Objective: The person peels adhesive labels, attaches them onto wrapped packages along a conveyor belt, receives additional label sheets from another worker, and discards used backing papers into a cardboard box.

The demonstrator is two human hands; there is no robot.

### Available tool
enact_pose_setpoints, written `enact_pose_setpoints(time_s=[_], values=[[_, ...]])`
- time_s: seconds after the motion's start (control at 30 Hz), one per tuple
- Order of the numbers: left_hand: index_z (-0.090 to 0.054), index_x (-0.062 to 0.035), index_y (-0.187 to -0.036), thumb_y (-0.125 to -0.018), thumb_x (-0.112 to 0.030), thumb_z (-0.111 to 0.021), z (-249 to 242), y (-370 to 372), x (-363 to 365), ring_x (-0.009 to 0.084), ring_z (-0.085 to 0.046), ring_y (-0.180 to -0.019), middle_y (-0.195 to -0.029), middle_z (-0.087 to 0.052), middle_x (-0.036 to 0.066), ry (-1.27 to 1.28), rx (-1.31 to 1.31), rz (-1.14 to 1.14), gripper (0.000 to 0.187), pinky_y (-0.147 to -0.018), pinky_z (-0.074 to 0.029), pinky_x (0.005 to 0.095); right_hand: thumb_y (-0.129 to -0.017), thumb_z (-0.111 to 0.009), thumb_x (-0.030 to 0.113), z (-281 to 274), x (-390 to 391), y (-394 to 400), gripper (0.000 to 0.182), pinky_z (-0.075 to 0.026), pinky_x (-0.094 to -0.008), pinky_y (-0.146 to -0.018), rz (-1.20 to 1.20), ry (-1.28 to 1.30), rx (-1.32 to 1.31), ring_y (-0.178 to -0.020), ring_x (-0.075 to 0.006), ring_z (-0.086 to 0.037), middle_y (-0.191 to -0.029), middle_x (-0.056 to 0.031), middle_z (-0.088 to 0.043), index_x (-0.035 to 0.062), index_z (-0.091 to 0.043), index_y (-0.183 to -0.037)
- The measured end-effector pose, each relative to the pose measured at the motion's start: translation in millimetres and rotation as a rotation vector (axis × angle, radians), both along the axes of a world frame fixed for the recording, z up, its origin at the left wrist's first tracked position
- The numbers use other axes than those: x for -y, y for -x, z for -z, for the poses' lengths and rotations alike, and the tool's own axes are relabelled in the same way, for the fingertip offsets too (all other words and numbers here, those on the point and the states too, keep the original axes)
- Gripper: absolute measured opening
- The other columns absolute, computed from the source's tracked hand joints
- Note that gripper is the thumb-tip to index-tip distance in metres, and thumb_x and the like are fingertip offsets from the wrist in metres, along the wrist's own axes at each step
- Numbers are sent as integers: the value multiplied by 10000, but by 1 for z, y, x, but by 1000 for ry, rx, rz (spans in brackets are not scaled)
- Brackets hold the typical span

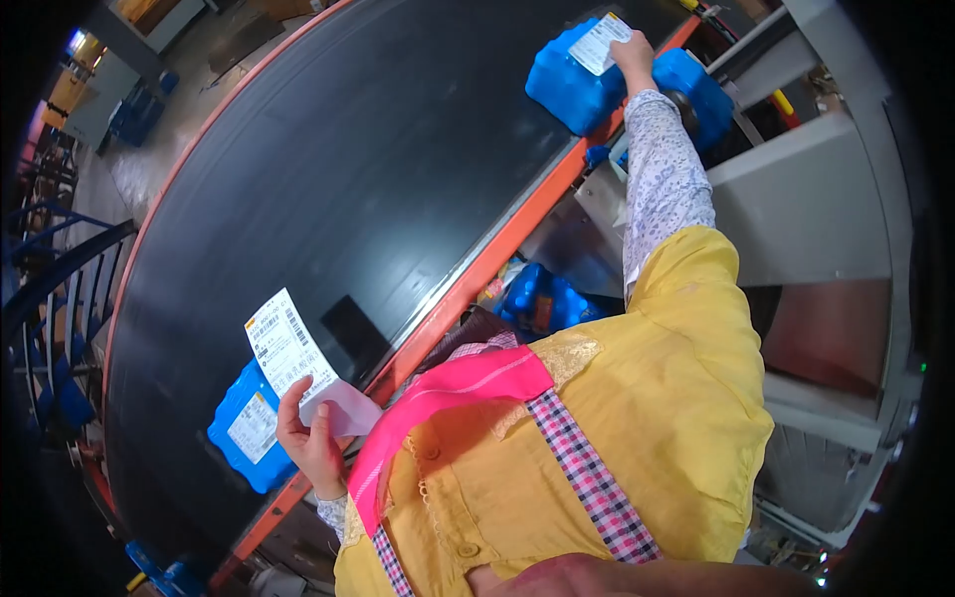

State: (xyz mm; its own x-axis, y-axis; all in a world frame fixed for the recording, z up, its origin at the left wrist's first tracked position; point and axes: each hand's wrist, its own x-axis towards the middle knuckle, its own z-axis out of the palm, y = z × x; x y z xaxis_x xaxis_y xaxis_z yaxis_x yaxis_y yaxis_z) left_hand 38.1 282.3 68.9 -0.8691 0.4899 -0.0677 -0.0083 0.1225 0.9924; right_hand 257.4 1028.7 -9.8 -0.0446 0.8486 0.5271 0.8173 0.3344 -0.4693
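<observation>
Belt: dark conveyor belt (398, 149), edged on the body's side by an orange rail (538, 197)
Right blue parcel (567, 90): on the belt beside the rail, out at the end of the outstretched right arm
Right hand (637, 62): at the rail side of that parcel, fingers on the edge of its label (597, 45); whether this grip pinches the paper or only presses it, I cannot tell
Label's lie: long axis roughly along the rail, so the hand meets it from the side
Left hand (313, 448): grip closed, thumb and fingers pinching a label strip (284, 343); its printed length points away from the body over the belt, its blank part bends towards the chest
Left blue parcel (245, 383): on the belt just beside the left grip, bearing a sheet (254, 428); whether hand and parcel touch is unclear
Nearer hand: right for the right blue parcel, left for the left one; the two lie well apart
</observation>
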Motion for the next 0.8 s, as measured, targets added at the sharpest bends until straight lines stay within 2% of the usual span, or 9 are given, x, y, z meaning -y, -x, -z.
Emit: enact_pose_setpoints(time_s=[0.17,0.3,0.4,0.5,0.57,0.67,0.73,0.77,0.8], values=[[-576,17,-1121,-808,-7,-590,3,3,-9,182,-562,-989,-1089,-598,123,-37,76,-16,315,-853,-453,280,-666,-722,217,-5,3,18,581,-460,-459,-891,-99,207,212,-1101,-374,-544,-1169,-214,-577,36,-544,-1188],[-563,12,-1146,-830,-22,-581,1,-1,-13,160,-576,-962,-1083,-601,105,-42,101,14,319,-837,-457,261,-671,-786,268,-24,87,41,833,-413,-542,-904,1,-165,447,-1272,-397,-330,-1389,-160,-366,52,-339,-1339],[-553,9,-1161,-844,-17,-567,8,4,-13,153,-577,-965,-1092,-600,101,-12,32,45,319,-841,-453,256,-794,-634,468,-12,91,57,780,-319,-534,-1010,-418,97,444,-1283,-405,-332,-1393,-190,-374,21,-340,-1363],[-561,10,-1154,-843,10,-544,9,15,-10,169,-556,-1020,-1122,-595,111,38,-15,100,312,-890,-424,275,-850,-378,668,16,134,79,858,-207,-489,-1092,-289,54,568,-1352,-411,-221,-1454,-225,-272,14,-313,-1401],[-560,10,-1155,-828,29,-537,16,21,-7,188,-542,-1058,-1155,-584,118,45,-2,148,328,-921,-405,295,-844,-395,668,4,188,99,866,-197,-478,-1098,-276,49,708,-1350,-413,-224,-1446,-254,-264,5,-314,-1396],[-474,3,-1273,-795,77,-551,36,16,-18,201,-508,-1148,-1221,-551,137,-30,-42,214,489,-974,-383,302,-824,-533,575,-15,321,115,769,-230,-488,-1081,-715,114,568,-1312,-459,-262,-1408,-291,-300,-5,-426,-1318],[-416,-9,-1337,-782,74,-575,42,17,-16,186,-521,-1135,-1219,-555,141,38,-70,248,583,-961,-402,296,-798,-663,382,-33,433,119,587,-334,-416,-1039,-1290,264,60,-1219,-378,-445,-1284,-214,-500,19,-523,-1238],[-400,-15,-1352,-777,62,-591,41,17,-11,175,-545,-1091,-1188,-574,129,22,-78,273,611,-928,-423,286,-758,-701,194,-55,486,119,509,-393,-362,-999,-1413,590,-28,-1181,-310,-508,-1219,-171,-565,20,-551,-1213],[-385,-20,-1368,-772,51,-607,42,13,-14,164,-570,-1047,-1157,-594,118,4,-82,290,640,-895,-444,276,-751,-710,172,-57,523,120,411,-482,-342,-874,-1491,507,-72,-1046,-283,-591,-1090,-145,-627,27,-614,-1124]])
